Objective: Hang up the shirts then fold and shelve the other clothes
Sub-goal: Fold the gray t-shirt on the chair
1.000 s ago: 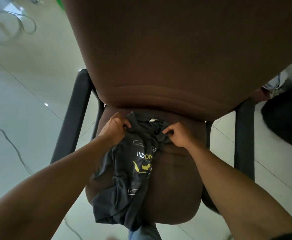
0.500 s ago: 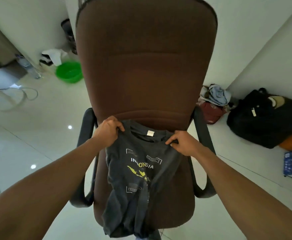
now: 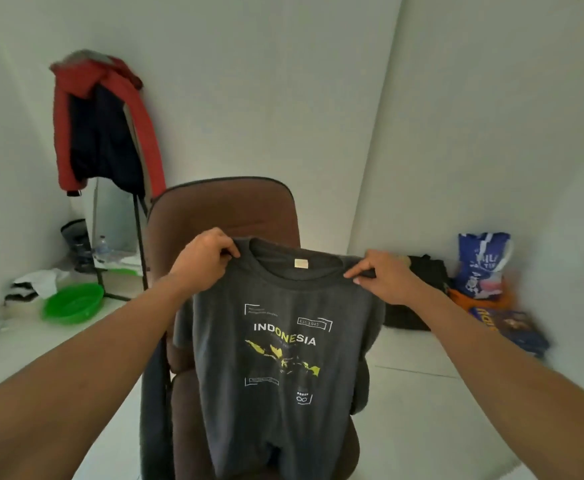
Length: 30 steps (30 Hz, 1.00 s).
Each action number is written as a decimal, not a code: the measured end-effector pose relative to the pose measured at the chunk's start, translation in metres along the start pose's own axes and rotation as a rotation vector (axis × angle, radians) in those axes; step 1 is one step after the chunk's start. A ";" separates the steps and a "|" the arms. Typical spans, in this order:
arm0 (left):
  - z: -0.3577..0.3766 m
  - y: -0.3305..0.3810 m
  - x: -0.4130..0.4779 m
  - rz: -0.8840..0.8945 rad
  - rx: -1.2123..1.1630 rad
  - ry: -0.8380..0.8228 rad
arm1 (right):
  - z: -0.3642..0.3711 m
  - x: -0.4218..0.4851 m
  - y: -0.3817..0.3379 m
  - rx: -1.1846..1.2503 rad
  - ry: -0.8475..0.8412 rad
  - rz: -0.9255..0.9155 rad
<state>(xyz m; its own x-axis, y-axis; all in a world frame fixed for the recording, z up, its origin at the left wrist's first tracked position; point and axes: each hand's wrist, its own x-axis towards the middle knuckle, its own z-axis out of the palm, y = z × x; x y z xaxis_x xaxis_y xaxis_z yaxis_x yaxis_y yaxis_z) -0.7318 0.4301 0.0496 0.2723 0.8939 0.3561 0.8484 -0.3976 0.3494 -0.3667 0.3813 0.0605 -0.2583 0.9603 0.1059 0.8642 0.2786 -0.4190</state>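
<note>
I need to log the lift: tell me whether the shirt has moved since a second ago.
Yes. The shirt has gone up: it lay bunched on the chair seat, and now hangs spread out before the backrest, held at the shoulders.

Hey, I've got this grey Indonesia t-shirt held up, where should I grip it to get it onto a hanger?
Probably keep to the shoulder seams beside the collar, from above, as the left hand and right hand do now. The t-shirt hangs flat, print facing you, neck opening up, so pinching one shoulder should free the other hand to feed a hanger in. No hanger is in view.
</note>
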 end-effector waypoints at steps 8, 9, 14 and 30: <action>-0.142 0.111 0.030 0.216 -0.031 0.155 | -0.170 -0.074 -0.054 0.063 0.315 -0.067; -0.158 0.125 0.035 0.231 -0.041 0.171 | -0.190 -0.080 -0.059 0.063 0.352 -0.069; -0.237 0.191 0.049 0.281 -0.045 0.199 | -0.284 -0.108 -0.083 -0.032 0.454 -0.109; -0.342 0.292 0.028 0.360 -0.125 0.389 | -0.402 -0.184 -0.117 -0.023 0.649 -0.208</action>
<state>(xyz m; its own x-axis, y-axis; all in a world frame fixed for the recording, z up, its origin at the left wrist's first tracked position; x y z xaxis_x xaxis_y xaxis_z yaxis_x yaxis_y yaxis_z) -0.6314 0.2679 0.4577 0.3270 0.5638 0.7584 0.6656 -0.7071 0.2386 -0.2466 0.1791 0.4525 -0.1144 0.7000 0.7049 0.8357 0.4515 -0.3127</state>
